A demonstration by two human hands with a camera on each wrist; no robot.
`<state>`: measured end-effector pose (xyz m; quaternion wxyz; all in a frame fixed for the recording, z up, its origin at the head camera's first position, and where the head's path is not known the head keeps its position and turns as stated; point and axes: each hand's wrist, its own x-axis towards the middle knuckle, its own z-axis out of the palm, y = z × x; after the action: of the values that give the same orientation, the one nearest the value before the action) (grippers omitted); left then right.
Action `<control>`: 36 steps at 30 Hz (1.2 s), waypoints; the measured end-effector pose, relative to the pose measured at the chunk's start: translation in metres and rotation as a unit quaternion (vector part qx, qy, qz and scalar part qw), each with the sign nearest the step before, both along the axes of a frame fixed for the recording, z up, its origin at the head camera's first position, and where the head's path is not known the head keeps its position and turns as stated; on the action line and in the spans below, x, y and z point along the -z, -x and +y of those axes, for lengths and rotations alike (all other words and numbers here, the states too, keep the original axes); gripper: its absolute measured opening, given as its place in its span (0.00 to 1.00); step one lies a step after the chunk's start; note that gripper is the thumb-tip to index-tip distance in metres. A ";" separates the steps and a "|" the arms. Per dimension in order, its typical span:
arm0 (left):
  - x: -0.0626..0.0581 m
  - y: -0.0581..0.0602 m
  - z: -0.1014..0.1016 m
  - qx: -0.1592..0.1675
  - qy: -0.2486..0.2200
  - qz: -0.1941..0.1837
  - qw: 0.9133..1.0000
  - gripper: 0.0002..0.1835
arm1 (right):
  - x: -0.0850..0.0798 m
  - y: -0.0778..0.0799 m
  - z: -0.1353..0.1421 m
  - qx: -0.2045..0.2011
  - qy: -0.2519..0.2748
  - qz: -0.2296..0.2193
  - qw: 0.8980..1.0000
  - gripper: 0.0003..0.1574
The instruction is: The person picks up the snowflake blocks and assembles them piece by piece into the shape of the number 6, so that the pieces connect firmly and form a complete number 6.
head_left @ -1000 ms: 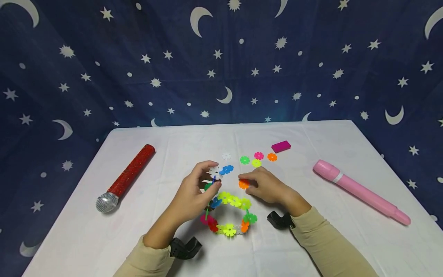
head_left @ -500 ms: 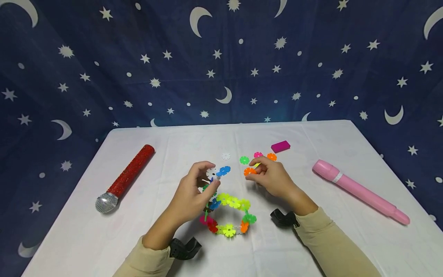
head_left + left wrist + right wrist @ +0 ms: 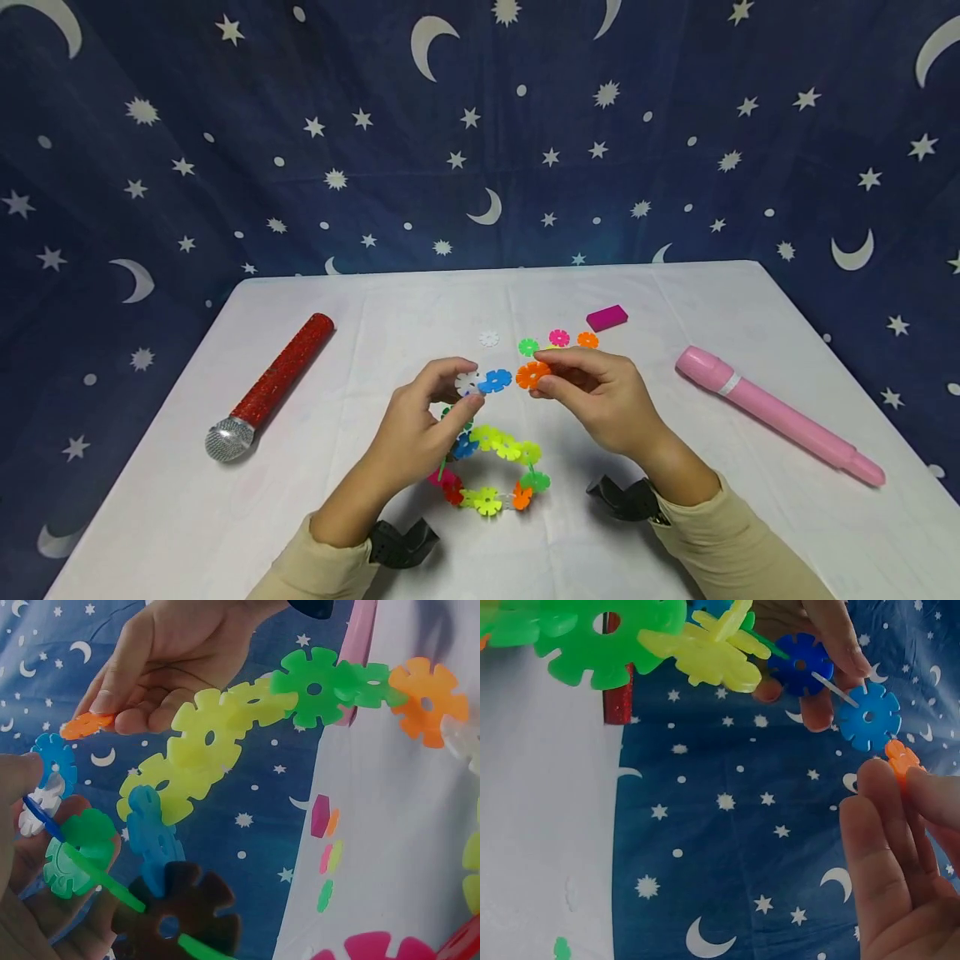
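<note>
My left hand pinches the white notched disc near the end of a chain of interlocking flower discs. A light blue disc is slotted into the white one and forms the chain's tip. From there the chain loops round below the hand into a ring with yellow discs, green, orange, red and pink ones; a brown disc shows in the left wrist view. My right hand pinches an orange disc between thumb and fingertips, its edge close beside the light blue disc.
Loose discs lie beyond the hands: white, green, pink and orange. Behind them is a magenta block. A red glittery microphone lies left, a pink microphone-shaped stick right, both on the white-clothed table.
The right hand has picked the orange disc up off the table and brought it left beside the light blue disc. The left hand has turned the chain slightly; the ring shifted a little left.
</note>
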<state>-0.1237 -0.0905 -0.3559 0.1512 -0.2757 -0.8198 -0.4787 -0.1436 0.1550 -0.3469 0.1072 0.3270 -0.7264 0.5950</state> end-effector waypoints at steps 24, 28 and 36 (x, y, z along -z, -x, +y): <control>-0.004 -0.007 0.006 -0.003 -0.010 0.001 1.000 0.16 | -0.002 -0.004 -0.007 -0.030 0.031 0.102 0.994 0.23; -0.004 -0.008 0.008 -0.005 -0.014 0.007 1.000 0.15 | -0.003 -0.007 -0.008 -0.015 0.020 0.120 0.992 0.23; -0.004 -0.009 0.011 -0.017 -0.017 0.031 0.999 0.15 | 0.002 -0.008 -0.012 -0.044 0.049 0.114 0.991 0.24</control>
<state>-0.1151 -0.0799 -0.3523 0.1889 -0.2739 -0.8109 -0.4814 -0.1358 0.1426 -0.3490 0.1794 0.4188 -0.6646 0.5923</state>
